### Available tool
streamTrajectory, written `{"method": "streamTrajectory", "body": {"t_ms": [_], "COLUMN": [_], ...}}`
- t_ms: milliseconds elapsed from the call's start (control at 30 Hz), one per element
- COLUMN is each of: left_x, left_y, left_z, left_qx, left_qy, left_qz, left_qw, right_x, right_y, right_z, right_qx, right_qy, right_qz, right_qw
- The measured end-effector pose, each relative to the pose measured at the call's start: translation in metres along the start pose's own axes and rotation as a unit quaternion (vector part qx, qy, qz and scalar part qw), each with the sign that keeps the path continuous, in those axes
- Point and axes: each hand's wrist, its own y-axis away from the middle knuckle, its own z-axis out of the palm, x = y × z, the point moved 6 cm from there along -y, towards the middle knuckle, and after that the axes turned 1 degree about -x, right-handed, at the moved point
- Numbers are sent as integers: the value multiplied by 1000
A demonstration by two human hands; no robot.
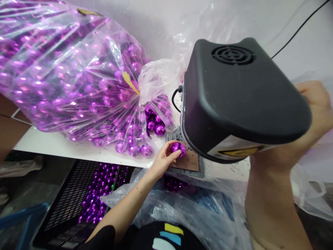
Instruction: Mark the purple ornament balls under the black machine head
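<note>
My left hand (166, 154) pinches a shiny purple faceted ball (178, 149) between thumb and fingers. It holds the ball over a brown board (187, 160) with a grey rim, which lies on the white table (85, 147). A large black machine housing (241, 93) with a round vent and a yellow warning label rises just to the right. Behind its right side is my right hand (316, 107), knuckles bent and fingers curled in. The housing hides most of those fingers and whatever they grip.
A big clear bag (78, 80) of purple balls, gathered with a yellow tie (130, 83), fills the table's left. Loose balls (159, 129) sit by its neck. Below the edge stands a black crate (62, 201) with purple balls. Clear plastic sheeting (177, 208) covers my lap.
</note>
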Motion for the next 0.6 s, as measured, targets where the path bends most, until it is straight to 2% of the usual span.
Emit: {"method": "streamTrajectory", "body": {"t_ms": [133, 267, 333, 433, 533, 600], "left_x": [11, 20, 20, 16, 8, 3], "left_y": [-1, 4, 7, 6, 3, 1], "left_z": [8, 23, 29, 33, 33, 33], "left_qx": [3, -39, -41, -13, 11, 7], "left_qy": [-182, -335, -388, -421, -390, -368], "left_qz": [81, 147, 163, 173, 185, 190], "left_qw": [980, 930, 906, 890, 902, 910], "right_x": [-3, -5, -6, -6, -5, -4], "right_y": [0, 2, 2, 1, 1, 1], "right_z": [0, 0, 0, 0, 0, 0], "right_qx": [-1, -3, -4, -8, -12, -16], "right_qy": [-3, -7, -6, 2, 9, 6], "right_qz": [-16, -25, -23, -8, 0, -1], "right_qw": [1000, 1000, 1000, 1000, 1000, 1000]}}
